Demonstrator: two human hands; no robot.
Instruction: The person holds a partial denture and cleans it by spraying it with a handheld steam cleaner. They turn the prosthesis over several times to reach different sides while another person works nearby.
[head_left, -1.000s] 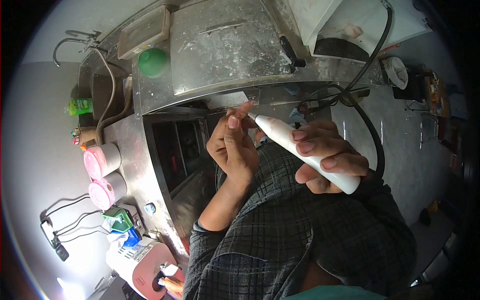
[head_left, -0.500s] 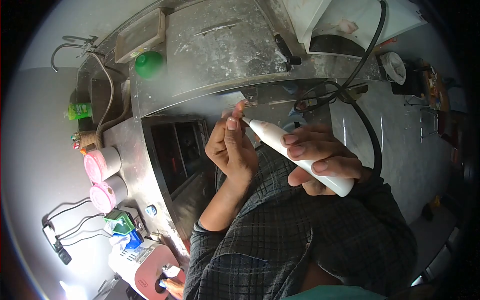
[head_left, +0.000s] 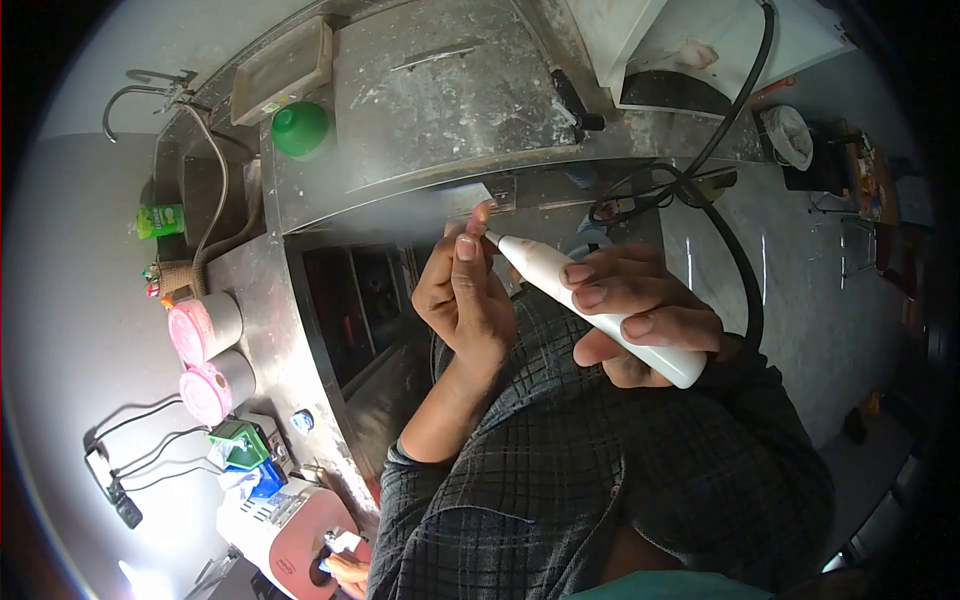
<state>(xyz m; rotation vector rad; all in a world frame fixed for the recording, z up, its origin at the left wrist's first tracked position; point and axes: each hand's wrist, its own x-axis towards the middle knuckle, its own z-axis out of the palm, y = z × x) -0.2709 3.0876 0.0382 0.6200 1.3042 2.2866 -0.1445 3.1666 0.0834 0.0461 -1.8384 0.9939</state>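
A white pen-shaped handpiece (head_left: 545, 268) with a thin metal tip is gripped in my right hand (head_left: 645, 315), its fingers wrapped round the body. The tip points up and left, at a small pinkish-orange piece (head_left: 482, 213) pinched between the fingertips of my left hand (head_left: 465, 290). Tip and piece are touching or very close; which one I cannot tell. The lower part of the piece is hidden by my fingers.
A black cable (head_left: 745, 270) loops at the right. Beyond my hands are a metal counter (head_left: 440, 100), a green bowl (head_left: 300, 129) and a tray (head_left: 282, 75). At left stand pink-lidded tubs (head_left: 195, 333) and a pink machine (head_left: 295, 545), with another person's hand (head_left: 350, 572) beside it.
The handpiece and my right hand have shifted very slightly up and left. My left hand keeps its pinch, almost unmoved.
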